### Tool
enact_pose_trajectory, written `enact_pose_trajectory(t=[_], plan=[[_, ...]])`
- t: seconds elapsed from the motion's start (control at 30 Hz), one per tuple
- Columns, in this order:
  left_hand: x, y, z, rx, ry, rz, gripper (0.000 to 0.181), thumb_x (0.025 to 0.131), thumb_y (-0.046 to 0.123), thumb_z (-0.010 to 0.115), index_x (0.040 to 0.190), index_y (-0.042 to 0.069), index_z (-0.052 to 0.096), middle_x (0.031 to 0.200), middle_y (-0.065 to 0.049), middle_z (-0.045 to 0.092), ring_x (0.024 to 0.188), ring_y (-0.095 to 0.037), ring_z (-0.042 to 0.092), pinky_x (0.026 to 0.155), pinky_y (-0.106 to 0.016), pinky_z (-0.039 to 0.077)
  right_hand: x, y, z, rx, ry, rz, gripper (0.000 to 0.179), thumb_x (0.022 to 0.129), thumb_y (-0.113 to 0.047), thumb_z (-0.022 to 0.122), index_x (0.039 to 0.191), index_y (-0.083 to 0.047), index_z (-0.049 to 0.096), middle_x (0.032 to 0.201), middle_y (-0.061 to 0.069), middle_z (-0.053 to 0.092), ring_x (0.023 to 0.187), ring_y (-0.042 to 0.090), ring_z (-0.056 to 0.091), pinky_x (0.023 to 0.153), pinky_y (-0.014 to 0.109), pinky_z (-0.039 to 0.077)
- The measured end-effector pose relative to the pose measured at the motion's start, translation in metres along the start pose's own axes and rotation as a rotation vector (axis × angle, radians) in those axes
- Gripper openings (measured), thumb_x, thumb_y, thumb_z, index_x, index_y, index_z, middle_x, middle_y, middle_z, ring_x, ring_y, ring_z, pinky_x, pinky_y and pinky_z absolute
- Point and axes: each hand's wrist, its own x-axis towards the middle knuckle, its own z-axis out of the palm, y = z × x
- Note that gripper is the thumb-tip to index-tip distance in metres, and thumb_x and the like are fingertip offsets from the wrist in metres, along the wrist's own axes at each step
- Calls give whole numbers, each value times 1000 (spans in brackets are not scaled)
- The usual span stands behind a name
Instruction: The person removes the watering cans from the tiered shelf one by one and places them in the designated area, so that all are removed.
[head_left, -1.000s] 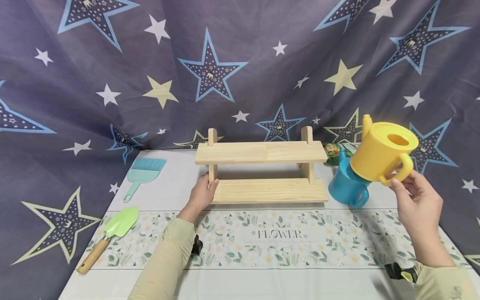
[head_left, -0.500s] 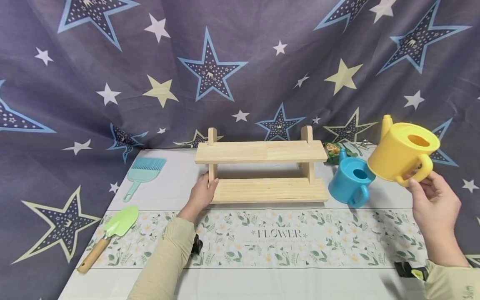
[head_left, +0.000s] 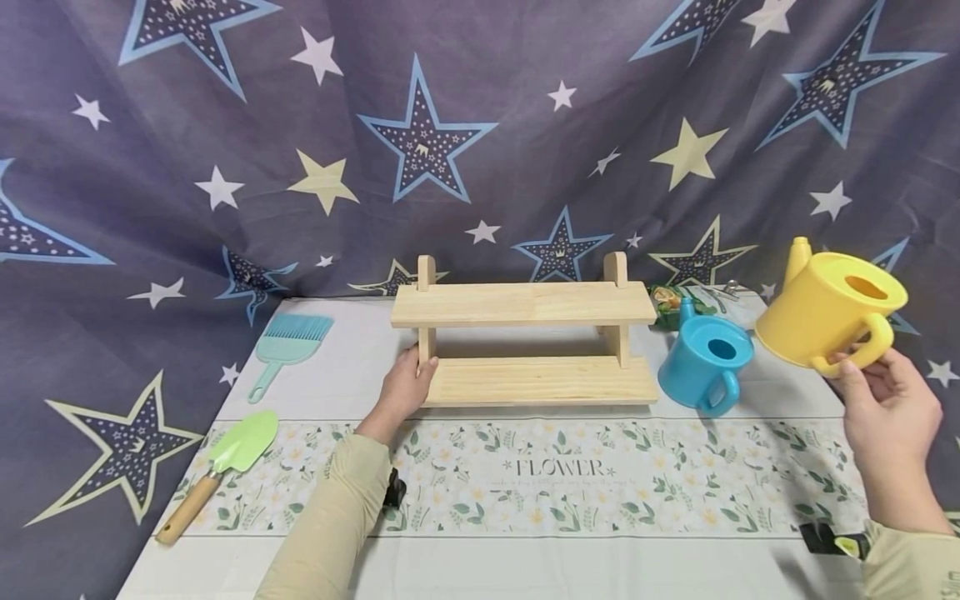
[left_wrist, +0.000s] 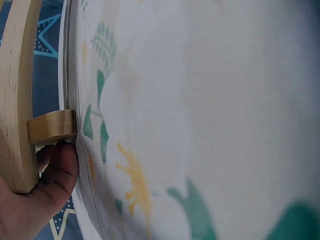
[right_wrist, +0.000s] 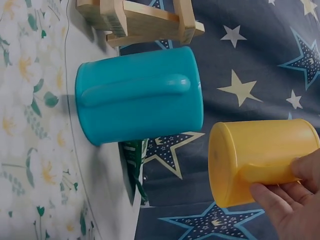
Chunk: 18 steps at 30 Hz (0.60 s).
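Note:
My right hand (head_left: 892, 408) pinches the handle of a yellow watering can (head_left: 828, 304), which hangs in the air at the right, spout to the back left. Just left of it, a blue watering can (head_left: 701, 362) stands on the table; the right wrist view shows both cans (right_wrist: 137, 95) apart. At the table's middle is a two-tier wooden shelf (head_left: 525, 304). My left hand (head_left: 405, 387) grips the left end of its lower board, thumb on top. In the left wrist view the fingers (left_wrist: 62, 167) curl beneath the board by a small wooden foot (left_wrist: 52, 126).
At the left lie a mint brush (head_left: 288, 342) and a green trowel (head_left: 243, 442) with a wooden handle. Behind the blue can are a green packet (head_left: 667, 304) and small metal items (head_left: 727, 290). A star-print curtain (head_left: 480, 167) hangs along the back edge.
My right hand has carried the yellow watering can rightward, away from above the blue one, and slightly lower at the end. The left hand and the shelf stay put.

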Motion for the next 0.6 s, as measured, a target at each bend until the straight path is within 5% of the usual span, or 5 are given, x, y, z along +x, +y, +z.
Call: enact_pose_trajectory(t=[0.33,0.6], plan=[[0,0,0,-2,4,-1,53,105,32,42,150,6,34,133,-21,48,115,-34,55,99,-51,43,4,17,2,41,-5,103,36,98,-11,59,133,-14,59,97,-26,56,89,-15,53,87,9,44],[0,1,0,-6,4,1,53,105,32,42,150,5,34,135,-22,47,118,-36,53,100,-52,42,2,32,5,-28,-58,137,39,98,-14,59,137,-13,57,98,-26,55,82,-16,49,84,8,43]])
